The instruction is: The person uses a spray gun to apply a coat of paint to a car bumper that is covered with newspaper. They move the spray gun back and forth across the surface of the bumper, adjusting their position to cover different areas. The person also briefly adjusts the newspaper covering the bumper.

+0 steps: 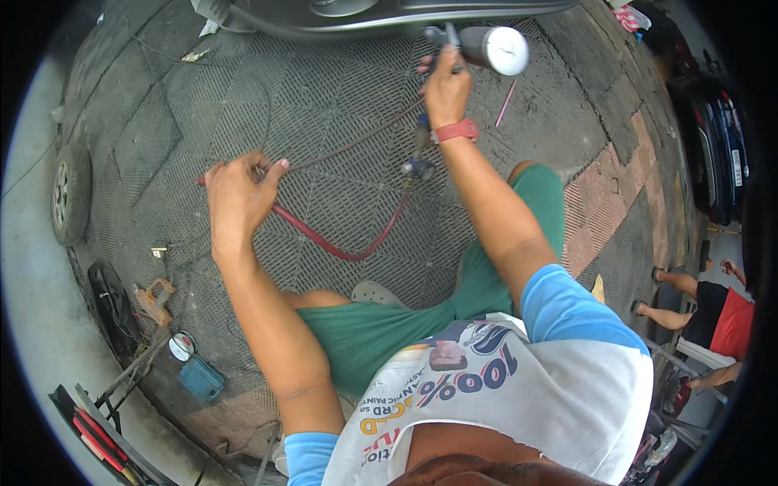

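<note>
My right hand [447,91] is closed round the handle of a spray gun [438,39], raised just below the edge of a dark grey car bumper [389,24]. A paint cup with a white round end [506,51] sticks out to the gun's right. Beneath that hand hangs a metal air fitting [417,168], from which a red air hose [324,243] loops down and over to the left. My left hand [241,194] has its fingers curled round the hose and holds it out to the side. A thinner brown line [356,147] stretches between the two hands.
Ribbed grey mats [324,89] cover the floor. A wheel [71,194] leans by the left wall, with a blue container [200,379] and a round can [182,346] lower down. A pink stick [506,104] lies right of the gun. Another person [713,312] is at far right, below a dark car [717,154].
</note>
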